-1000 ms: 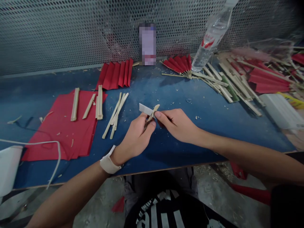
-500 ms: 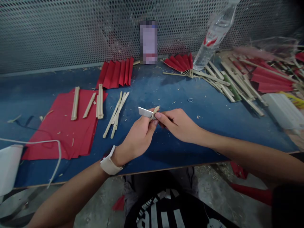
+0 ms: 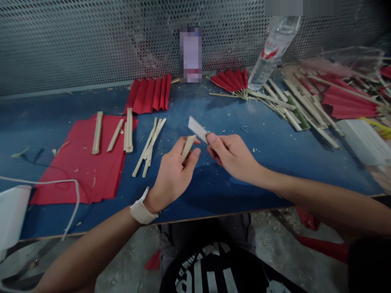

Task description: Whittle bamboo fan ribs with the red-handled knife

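My left hand (image 3: pixel 175 169), with a white watch (image 3: pixel 143 208) on its wrist, is closed around a short pale bamboo strip (image 3: pixel 187 148) that sticks up past the fingers. Just to the right, my right hand (image 3: pixel 233 156) grips a flat pale blade (image 3: pixel 198 128) by its lower end; the blade points up and left, apart from the strip. Its handle is hidden in the fingers. Several thin bamboo sticks (image 3: pixel 149 148) lie crossed on the blue table (image 3: pixel 226 195), left of my hands.
Red paper sheets (image 3: pixel 82 162) with bamboo pieces (image 3: pixel 97 132) on top lie left. Pleated red paper (image 3: pixel 148 93), a phone (image 3: pixel 191 55), a red fan (image 3: pixel 232 81) and a water bottle (image 3: pixel 271 57) stand along the mesh panel (image 3: pixel 91 40). Bamboo strips (image 3: pixel 305 101) pile up at right.
The blade has come away from the bamboo strip and now tilts up-left in my right hand. My left hand has turned the strip more upright, and a gap has opened between the hands.
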{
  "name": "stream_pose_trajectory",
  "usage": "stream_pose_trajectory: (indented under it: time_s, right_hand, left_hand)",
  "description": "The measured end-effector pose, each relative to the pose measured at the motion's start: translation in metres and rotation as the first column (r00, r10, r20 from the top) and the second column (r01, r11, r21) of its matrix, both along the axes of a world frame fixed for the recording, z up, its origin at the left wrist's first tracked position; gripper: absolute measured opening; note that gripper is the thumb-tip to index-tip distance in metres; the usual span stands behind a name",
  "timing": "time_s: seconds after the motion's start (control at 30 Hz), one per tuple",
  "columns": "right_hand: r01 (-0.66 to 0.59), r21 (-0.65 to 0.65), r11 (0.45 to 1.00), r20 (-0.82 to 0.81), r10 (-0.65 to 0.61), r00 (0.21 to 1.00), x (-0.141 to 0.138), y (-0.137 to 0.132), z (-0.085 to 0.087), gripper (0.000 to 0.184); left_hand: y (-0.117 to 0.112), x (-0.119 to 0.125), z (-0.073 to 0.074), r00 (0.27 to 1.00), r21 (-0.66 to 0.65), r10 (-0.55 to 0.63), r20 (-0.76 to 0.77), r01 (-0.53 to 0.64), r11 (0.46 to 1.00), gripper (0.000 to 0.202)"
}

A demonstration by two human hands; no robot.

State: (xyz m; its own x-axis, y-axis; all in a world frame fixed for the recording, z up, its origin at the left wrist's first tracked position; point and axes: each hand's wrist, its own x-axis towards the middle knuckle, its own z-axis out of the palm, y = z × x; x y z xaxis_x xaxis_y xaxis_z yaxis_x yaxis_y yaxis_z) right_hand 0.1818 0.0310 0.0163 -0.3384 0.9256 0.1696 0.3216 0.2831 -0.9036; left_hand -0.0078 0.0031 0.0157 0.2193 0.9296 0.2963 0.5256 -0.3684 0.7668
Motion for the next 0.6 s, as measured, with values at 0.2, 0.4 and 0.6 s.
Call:
stream_pose_trajectory:
  time_s: [0.2,0.4,0.6]
  right_hand:
    - [-0.002,0.084,0.996,0.012,0.001,1.000,0.004,0.004,0.001,0.066]
    - [-0.100,0.205,0.974,0.145,0.071,0.987,0.002,-0.002,-0.001,0.064]
    - [-0.026,0.243,0.970,0.167,-0.015,0.986,0.007,0.003,-0.002,0.063]
  left_hand:
    - [0.003,-0.002,0.001,0.995,-0.077,-0.076,0.066,0.081,0.994,0.027]
    - [0.007,-0.005,-0.010,0.990,-0.157,-0.078,0.115,0.095,0.983,0.024]
    - [0.011,-0.003,-0.007,0.925,-0.269,-0.061,0.374,0.172,0.948,0.020]
